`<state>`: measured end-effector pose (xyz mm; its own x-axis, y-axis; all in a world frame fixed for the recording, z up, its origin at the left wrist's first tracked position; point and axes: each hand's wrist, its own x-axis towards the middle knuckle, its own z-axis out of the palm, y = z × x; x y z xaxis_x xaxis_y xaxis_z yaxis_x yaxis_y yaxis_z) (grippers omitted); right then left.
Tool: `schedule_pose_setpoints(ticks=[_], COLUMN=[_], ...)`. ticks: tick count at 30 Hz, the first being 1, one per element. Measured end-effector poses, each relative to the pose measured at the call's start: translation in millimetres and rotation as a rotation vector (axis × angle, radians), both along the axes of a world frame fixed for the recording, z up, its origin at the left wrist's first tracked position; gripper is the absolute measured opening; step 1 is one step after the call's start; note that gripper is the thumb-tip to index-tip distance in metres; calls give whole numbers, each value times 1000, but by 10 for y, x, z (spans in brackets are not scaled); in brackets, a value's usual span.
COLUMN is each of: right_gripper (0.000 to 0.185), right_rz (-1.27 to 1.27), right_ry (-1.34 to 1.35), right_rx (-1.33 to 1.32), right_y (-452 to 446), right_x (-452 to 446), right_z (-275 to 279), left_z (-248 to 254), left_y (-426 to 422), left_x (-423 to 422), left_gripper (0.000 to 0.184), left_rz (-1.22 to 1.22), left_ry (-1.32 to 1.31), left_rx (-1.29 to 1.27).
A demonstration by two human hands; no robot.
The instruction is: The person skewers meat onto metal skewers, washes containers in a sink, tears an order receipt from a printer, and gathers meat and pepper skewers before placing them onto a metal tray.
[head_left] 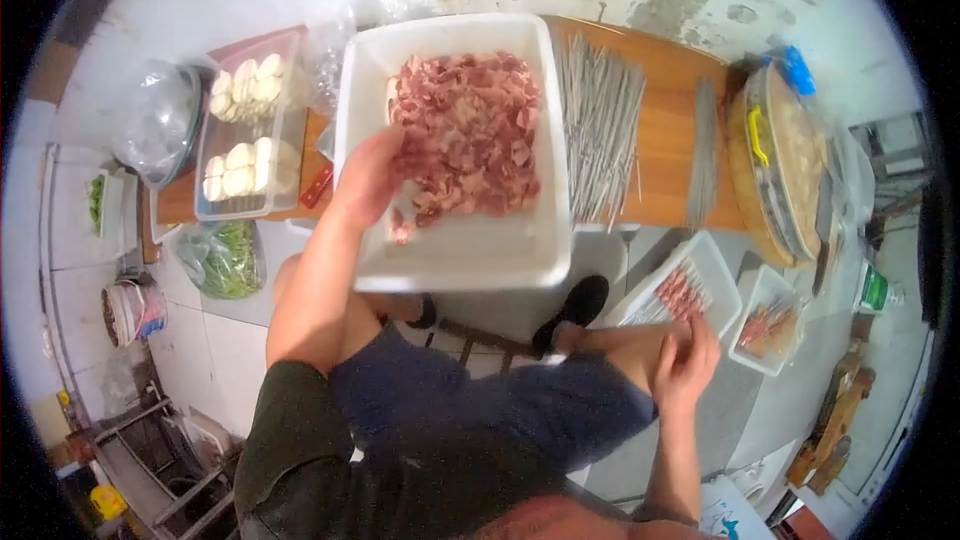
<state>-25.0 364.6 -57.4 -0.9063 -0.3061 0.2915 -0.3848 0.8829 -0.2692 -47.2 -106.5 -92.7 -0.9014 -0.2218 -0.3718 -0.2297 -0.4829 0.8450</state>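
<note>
My left hand reaches over the near left side of a white plastic tub, its fingertips at the left edge of a heap of cut raw meat. Those fingertips blend into the meat, so I cannot see whether they grip a piece. Beside my right knee, my right hand is raised with loosely bent fingers apart and nothing visible in them. Just beyond it, a white tray holds several meat skewers. Thin metal skewers lie in a thick bundle right of the tub.
A clear container of pale sliced rounds stands left on the wooden table, near a red-handled tool. At right are another skewer bundle, a large round wooden board and a smaller tray. A bag of greens sits lower left.
</note>
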Motion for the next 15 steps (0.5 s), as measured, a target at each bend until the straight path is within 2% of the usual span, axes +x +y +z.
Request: schedule_pose_setpoints(ticks=[3,6,9,11,13,15], right_gripper=[33,30,28,28,29,30], right_rz=[66,134,135,122,197,223], right_ry=[-79,-128,-281,-356,-419,-538], right_rx=[87,63,73,131,93,127], right_y=[140,154,-27,-186,-230,-390], right_x=[-164,-420,-705,-891,-970,-1052], right_z=[-134,-255,-226,-213,-216,-110], left_z=[-65,46,-115,-213,-195,-197], left_y=[20,48,5,47,127,204], left_x=[-73,-218,-183,-183,-165,-121], left_gripper=[33,29,25,22,21,22], left_rz=[-80,-113,-173,-125,-87,-107], left_ry=[30,-104,-98,-30,-24,-94], left_rx=[-191,-457,-303,-256,-230,-326])
